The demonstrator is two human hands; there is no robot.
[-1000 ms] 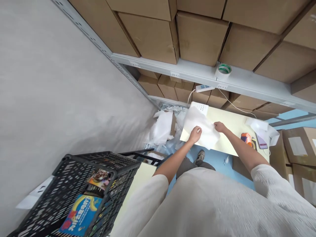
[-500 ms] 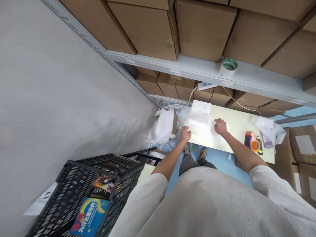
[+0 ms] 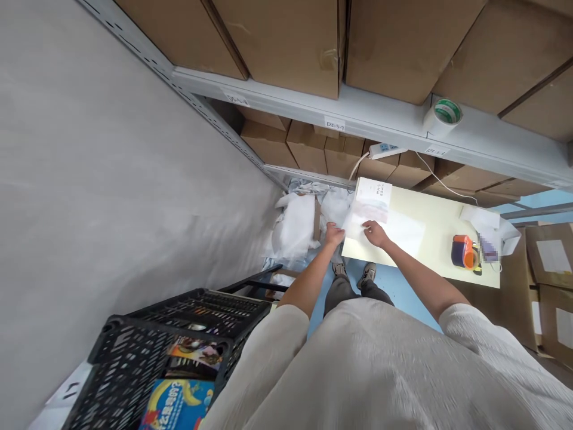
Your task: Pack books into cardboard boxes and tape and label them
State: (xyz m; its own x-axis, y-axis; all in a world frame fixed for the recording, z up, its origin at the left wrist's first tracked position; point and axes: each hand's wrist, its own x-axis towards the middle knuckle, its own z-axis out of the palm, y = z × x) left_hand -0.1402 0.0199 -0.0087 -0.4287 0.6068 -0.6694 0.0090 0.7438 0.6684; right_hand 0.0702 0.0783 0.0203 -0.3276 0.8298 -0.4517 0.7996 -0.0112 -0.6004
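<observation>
At the table edge, left hand, grip unclear, right hand fingers spread on white sheet

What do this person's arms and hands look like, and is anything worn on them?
The left hand and right hand are bare: no gloves, and no ring or watch that I can make out. Loose sleeves of cream, finely ribbed fabric end about the elbow, leaving the forearms uncovered.
</observation>
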